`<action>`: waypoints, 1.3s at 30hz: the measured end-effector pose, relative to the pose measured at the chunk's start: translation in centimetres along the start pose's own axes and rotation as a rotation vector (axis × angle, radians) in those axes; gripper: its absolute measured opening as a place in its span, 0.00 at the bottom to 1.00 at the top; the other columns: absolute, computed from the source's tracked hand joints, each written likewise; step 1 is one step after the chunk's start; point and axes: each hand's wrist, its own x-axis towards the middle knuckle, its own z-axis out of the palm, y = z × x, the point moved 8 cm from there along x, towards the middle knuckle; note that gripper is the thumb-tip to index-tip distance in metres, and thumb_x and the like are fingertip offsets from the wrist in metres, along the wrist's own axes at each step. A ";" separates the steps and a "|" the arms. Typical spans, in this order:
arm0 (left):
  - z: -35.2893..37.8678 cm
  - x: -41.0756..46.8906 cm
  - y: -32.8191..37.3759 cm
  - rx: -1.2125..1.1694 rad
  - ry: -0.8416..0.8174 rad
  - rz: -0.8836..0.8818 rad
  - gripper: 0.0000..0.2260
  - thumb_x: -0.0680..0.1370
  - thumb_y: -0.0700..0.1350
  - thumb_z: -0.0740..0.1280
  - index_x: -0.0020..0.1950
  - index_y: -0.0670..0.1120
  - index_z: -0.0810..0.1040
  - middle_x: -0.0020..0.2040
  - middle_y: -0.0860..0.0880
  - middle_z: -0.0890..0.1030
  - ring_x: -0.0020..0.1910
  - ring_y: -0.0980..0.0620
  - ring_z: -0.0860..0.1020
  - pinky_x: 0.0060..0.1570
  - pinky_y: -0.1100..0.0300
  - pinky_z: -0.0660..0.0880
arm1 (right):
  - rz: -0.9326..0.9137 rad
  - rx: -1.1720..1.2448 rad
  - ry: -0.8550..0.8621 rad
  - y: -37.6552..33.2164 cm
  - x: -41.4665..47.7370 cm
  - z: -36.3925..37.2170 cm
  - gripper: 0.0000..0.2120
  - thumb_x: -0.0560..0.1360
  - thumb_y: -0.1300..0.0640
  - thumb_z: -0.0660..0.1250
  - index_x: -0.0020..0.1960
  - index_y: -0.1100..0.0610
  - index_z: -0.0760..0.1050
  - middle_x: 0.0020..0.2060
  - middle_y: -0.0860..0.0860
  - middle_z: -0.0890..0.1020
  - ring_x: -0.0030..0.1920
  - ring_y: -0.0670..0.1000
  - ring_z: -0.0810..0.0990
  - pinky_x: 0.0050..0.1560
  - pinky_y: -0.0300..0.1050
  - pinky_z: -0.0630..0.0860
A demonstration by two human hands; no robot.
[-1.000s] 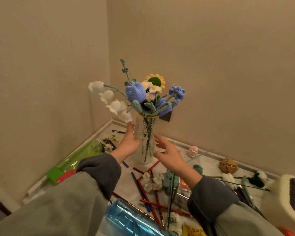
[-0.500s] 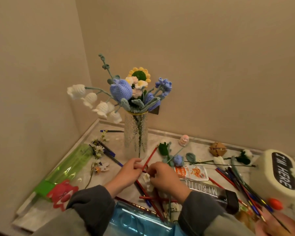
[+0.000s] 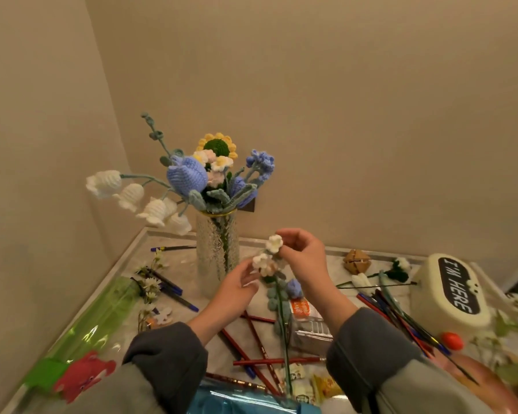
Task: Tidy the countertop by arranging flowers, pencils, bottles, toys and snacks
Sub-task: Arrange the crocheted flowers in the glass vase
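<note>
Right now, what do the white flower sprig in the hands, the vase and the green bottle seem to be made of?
White flower sprig: probably crocheted yarn, matte; the petals look soft and fuzzy.
Vase: clear glass or plastic, glossy; dimpled see-through wall with a gold rim.
Green bottle: likely translucent plastic; it shows shiny highlights.

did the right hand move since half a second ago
Yes, the right hand rose from the pencils in front of the glass vase to beside its lower half, on its right, pinching a white crochet flower sprig.
</note>
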 end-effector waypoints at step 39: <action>-0.6 1.5 0.2 0.482 0.153 0.029 0.12 0.82 0.48 0.57 0.43 0.54 0.76 0.32 0.52 0.75 0.30 0.57 0.73 0.32 0.60 0.69 | 0.659 0.579 -0.018 5.2 2.3 -3.3 0.14 0.81 0.55 0.51 0.55 0.61 0.73 0.53 0.58 0.80 0.52 0.57 0.80 0.46 0.56 0.80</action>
